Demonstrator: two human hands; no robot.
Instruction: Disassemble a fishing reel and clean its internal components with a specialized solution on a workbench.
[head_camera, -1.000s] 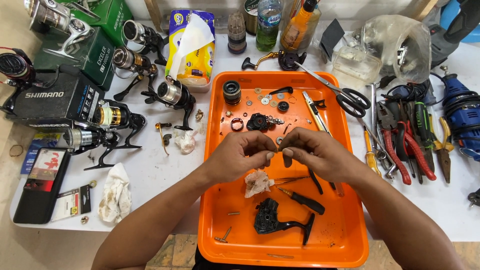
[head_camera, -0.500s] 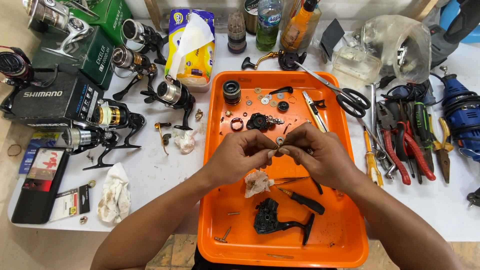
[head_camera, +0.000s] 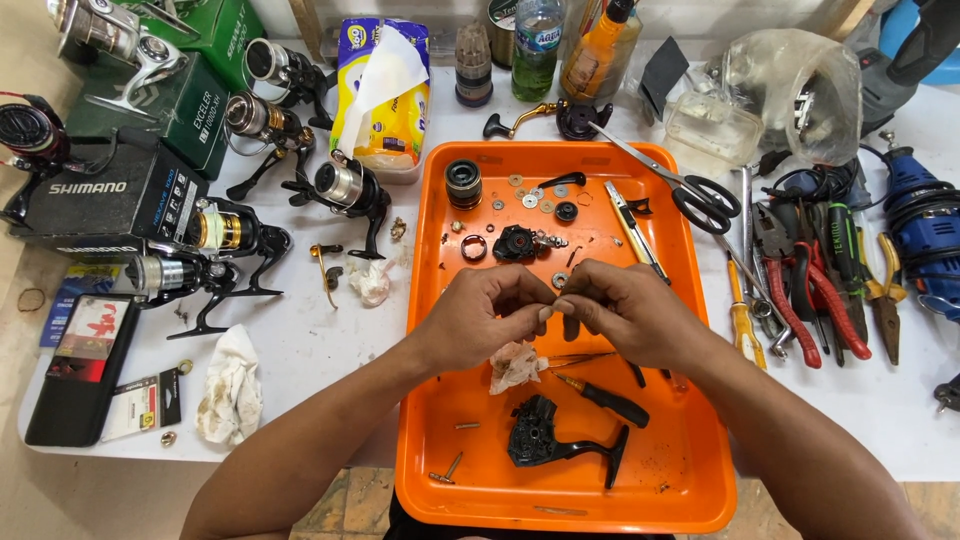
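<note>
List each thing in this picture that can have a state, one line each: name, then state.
left hand: fingertips pinched on a tiny part
right hand: fingertips pinched, meeting the left
black reel body: stripped, lying in the orange tray
scissors: closed, across the tray's corner
tissue pack: open, sheet sticking out

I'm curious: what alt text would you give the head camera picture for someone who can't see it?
Two bare hands, left hand and right hand, meet fingertip to fingertip over an orange tray, pinching a small part too tiny to identify. The tray holds a black reel body, a screwdriver and washers; fishing reels and pliers flank it.
</note>
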